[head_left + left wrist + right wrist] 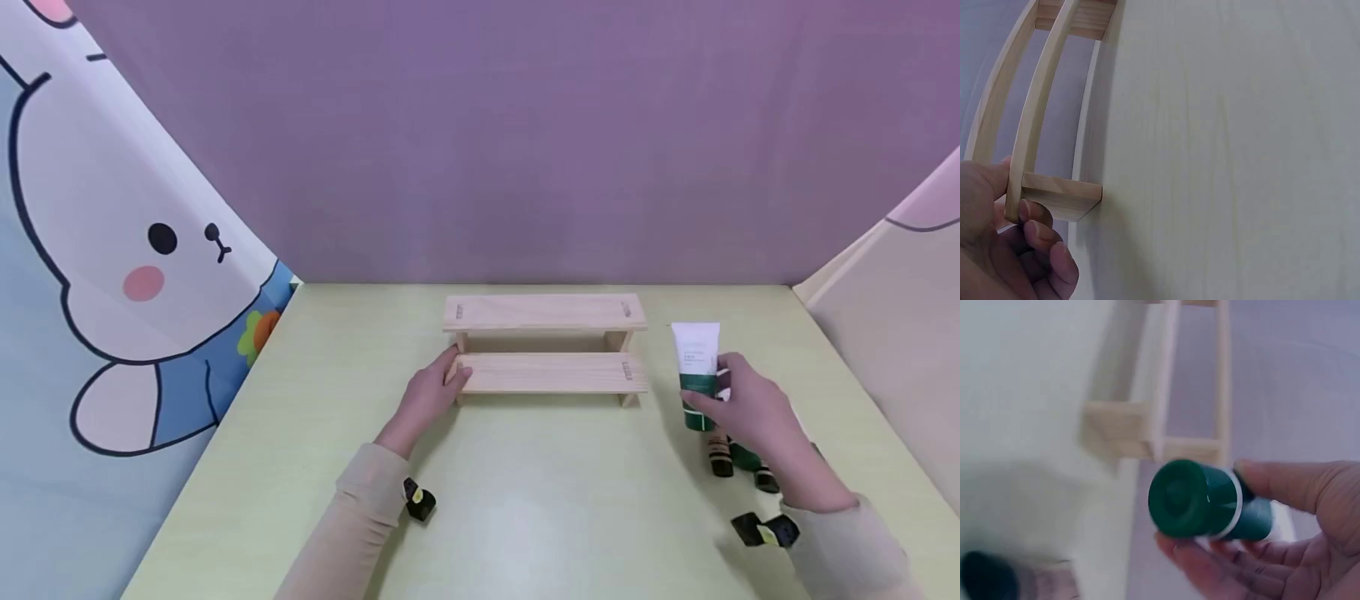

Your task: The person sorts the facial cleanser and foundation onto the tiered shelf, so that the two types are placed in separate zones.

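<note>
A two-tier wooden shelf stands at the middle back of the table. My left hand pinches the left end of its lower board, thumb on one face and fingers on the other. In my right hand is a squeeze tube, white above and green below, held upright with its cap down, to the right of the shelf. The right wrist view shows its round green cap between thumb and fingers.
Below the right forearm, several small containers lie on the table, among them a brown bottle with a black cap; the forearm partly hides them. A purple curtain rises behind the table's back edge, with a cartoon-printed cloth at left.
</note>
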Available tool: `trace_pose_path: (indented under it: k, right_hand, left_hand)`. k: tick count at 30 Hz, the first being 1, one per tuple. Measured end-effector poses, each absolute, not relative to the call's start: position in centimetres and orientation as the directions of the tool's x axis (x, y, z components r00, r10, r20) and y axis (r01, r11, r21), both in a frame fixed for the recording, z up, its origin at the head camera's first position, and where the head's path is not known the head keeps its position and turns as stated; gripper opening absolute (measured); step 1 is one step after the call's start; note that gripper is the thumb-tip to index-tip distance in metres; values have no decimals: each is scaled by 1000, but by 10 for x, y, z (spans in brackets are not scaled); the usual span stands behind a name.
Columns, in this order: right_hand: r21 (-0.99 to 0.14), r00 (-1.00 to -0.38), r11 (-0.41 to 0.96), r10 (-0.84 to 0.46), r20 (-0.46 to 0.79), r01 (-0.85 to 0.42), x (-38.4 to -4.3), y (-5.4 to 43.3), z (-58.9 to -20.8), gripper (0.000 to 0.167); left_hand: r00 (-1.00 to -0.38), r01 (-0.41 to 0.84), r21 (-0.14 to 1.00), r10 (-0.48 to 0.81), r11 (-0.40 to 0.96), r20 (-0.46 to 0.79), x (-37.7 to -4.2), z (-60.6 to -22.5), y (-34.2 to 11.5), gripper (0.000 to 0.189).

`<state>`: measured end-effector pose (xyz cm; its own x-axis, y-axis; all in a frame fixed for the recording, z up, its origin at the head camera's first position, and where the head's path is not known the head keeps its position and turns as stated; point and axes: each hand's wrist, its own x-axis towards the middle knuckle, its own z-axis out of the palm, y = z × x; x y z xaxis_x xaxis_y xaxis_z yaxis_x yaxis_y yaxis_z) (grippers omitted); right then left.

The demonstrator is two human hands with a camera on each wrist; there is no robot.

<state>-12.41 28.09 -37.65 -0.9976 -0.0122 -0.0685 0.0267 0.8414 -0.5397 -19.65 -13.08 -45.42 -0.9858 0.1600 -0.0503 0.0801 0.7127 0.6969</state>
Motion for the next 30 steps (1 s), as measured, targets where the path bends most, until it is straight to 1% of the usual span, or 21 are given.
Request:
trace_pose_path:
  k: [3, 6, 11, 13, 19, 26, 30]
  right_hand:
    - [-583, -999, 813, -31, -36, -4, -131, 272, -363, 73]
    - [-634, -998, 771, -66, 21, -65, -140, 257, -353, 71]
    - [-704, -978, 678, -136, 159, -209, -162, 224, -345, 60]
    - [-721, -969, 647, -153, 194, -247, -173, 209, -344, 57]
    - [-767, -963, 582, -180, 201, -269, -204, 163, -341, 58]
    - [-808, -945, 493, -207, 253, -324, -234, 112, -340, 59]
    - [-810, -947, 491, -200, 253, -320, -247, 89, -344, 57]
  left_hand:
    - [-988, 66, 725, 149, 686, -50, -197, -455, -132, 59]
    - [-988, 63, 748, 146, 661, -45, -196, -456, -133, 59]
    - [-988, 61, 756, 145, 652, -45, -196, -458, -132, 61]
    - [-989, 57, 749, 138, 660, -46, -195, -459, -130, 60]
    - [-991, 53, 738, 125, 672, -43, -195, -458, -126, 58]
    - [-993, 44, 745, 109, 666, -39, -195, -456, -124, 58]
    - [-993, 45, 740, 108, 671, -37, -195, -456, -123, 58]
